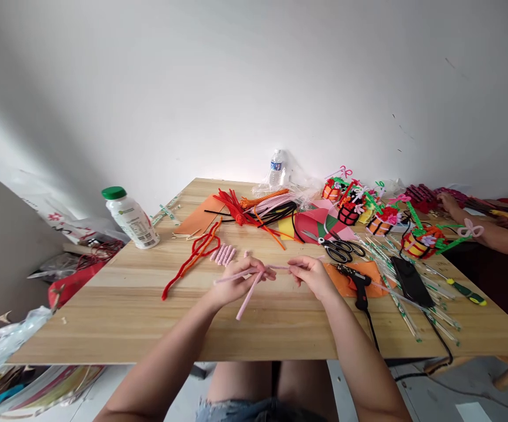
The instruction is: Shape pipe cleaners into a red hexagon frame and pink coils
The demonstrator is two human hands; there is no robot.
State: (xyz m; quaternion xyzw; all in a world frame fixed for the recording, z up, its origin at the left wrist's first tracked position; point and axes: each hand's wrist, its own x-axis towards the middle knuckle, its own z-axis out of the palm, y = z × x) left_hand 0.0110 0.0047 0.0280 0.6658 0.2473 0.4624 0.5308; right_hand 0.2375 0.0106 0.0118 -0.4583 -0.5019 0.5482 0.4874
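Observation:
Pale pink pipe cleaners stretch between my two hands above the wooden table. My left hand is closed on them; one end hangs down and another sticks out to the left. With thumb and fingers pinched, my right hand grips the far end of a pink strand. Just behind my left hand lie several coiled pink pipe cleaners. Red and orange pipe cleaners, bent and loosely twisted, lie to the left.
A white bottle stands at the left edge. Scissors, a glue gun, a phone and a screwdriver lie to the right. Several small flower baskets stand behind them. A co-worker's arm reaches in at right.

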